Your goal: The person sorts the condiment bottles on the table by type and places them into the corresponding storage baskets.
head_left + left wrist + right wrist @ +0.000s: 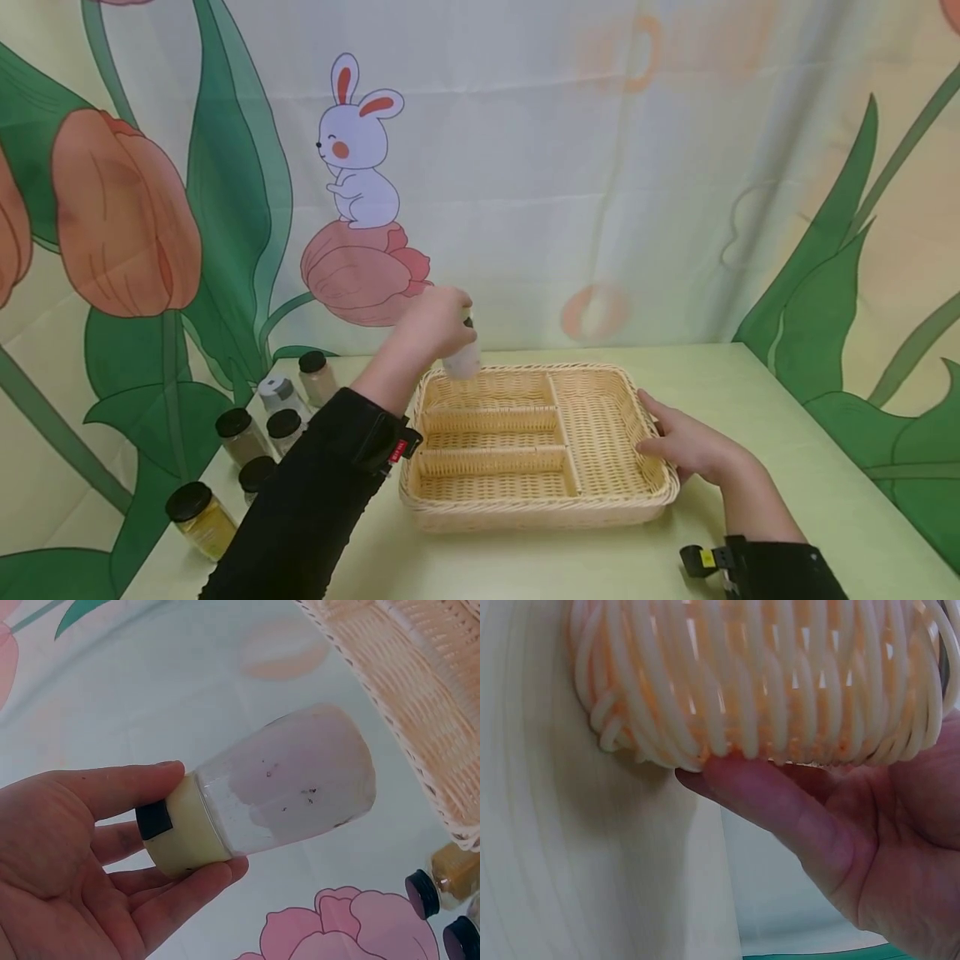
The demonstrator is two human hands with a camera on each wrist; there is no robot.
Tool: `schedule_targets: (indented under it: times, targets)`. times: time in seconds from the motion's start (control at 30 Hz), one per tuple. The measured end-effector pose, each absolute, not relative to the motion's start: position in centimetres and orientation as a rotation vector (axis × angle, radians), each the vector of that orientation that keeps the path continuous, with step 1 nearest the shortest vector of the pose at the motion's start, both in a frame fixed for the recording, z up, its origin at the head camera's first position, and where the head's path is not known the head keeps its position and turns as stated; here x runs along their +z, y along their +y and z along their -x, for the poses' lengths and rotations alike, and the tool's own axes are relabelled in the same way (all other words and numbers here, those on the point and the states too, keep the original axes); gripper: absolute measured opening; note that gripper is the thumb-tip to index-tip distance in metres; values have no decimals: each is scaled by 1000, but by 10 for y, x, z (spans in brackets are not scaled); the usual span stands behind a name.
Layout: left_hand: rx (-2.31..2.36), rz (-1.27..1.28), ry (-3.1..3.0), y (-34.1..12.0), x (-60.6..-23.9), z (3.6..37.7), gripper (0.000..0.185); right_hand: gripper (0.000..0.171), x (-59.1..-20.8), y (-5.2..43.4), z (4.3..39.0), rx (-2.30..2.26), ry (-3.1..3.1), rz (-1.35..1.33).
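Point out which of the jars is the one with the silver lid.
The jar with the silver lid stands at the table's left edge, among the others; the jars around it have black lids.

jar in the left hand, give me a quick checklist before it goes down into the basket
1. Grip: the left hand holds the jar by its pale lid end, fingers curled round it: ok.
2. Position: the jar hangs over the far left corner of the basket: ok.
3. Compartment below: it looks free of other things, though the jar hides part of it: ok.
4. Basket steadied: the right hand rests on its right rim, thumb against the weave: ok.
5. Lid tight: cannot tell.
6. Other jars stand left of the basket, apart from it: ok.
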State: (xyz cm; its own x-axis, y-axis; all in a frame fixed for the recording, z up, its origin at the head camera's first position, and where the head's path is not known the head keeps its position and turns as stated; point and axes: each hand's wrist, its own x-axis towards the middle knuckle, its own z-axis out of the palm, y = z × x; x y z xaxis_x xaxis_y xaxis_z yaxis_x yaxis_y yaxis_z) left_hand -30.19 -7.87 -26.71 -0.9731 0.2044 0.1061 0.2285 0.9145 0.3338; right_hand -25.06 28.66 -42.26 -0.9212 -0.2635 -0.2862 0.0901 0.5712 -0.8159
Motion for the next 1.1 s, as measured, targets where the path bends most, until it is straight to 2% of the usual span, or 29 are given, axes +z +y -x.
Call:
schedule_targets:
  times: [0.2,0.43,0.83,1.1]
  targets:
    - [-490,382,-2995,-67,-270,299,45,94,-425,286,249,-1288,2435,131]
    - [-468,446,-2952,-51,-277,292,34,94,-430,284,243,-1298,2446,137]
    - [-572,522,-2926,-27,-289,286,31,94,-431,282,241,-1307,2452,139]
    - [-555,556,-2943,-9,-298,286,43,93,-431,280,239,-1294,2458,134]
